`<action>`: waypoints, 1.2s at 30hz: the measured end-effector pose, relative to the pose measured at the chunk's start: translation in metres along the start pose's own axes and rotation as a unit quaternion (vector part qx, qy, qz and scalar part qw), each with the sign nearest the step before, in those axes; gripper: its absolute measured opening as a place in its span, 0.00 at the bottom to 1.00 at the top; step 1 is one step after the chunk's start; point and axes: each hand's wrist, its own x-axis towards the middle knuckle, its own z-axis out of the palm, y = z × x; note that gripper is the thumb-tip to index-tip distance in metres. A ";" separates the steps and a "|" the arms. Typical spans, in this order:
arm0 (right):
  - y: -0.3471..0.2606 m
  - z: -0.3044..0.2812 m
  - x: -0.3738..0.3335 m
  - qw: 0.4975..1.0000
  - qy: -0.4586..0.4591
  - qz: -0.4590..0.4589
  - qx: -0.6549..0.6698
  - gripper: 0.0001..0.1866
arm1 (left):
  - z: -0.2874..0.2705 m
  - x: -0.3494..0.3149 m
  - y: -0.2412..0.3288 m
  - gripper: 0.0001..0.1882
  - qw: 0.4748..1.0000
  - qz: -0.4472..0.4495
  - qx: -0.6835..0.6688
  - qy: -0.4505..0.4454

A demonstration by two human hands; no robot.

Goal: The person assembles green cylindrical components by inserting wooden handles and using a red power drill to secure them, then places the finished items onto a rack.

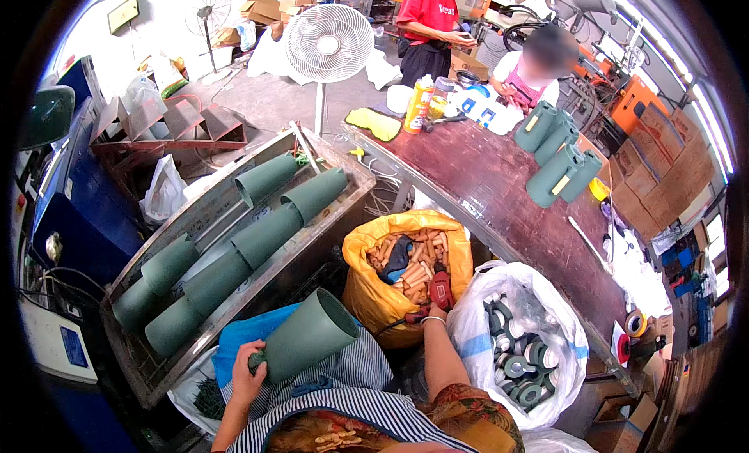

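Observation:
A dark green, tapered hollow cylinder (pixel 306 341) lies tilted over my lap, its wide mouth facing up and right. The fingers of my left hand (pixel 248 373) are wrapped round its narrow end. My right hand (pixel 434 313) is closed at the lower end of a red power drill (pixel 441 288), beside a dark cord. That drill rests against the inside edge of a yellow sack (pixel 357 258) filled with tan, peg-like pieces (pixel 421 272) and a dark cloth. The fingertips of my right hand are partly hidden.
Left, a wooden trough (pixel 360 189) holds several green cylinders (pixel 267 233). Right, a white bag (pixel 563 328) contains green-and-white round parts. More cylinders (pixel 558 176) stand on the red-brown table (pixel 499 192). Two people (pixel 429 32) are beyond it, near a standing fan (pixel 328 46).

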 end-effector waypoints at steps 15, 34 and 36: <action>-0.047 -0.001 -0.060 0.973 -0.133 -0.040 0.184 0.16 | 0.009 -0.010 0.006 0.14 0.999 0.030 0.024 0.021; -0.151 -0.157 -0.237 0.706 -0.637 0.090 0.295 0.36 | 0.006 -0.005 -0.002 0.15 0.992 0.108 0.061 0.002; -0.137 -0.151 -0.250 0.677 -0.673 0.148 0.257 0.40 | 0.004 -0.009 -0.001 0.15 0.992 0.105 0.076 0.001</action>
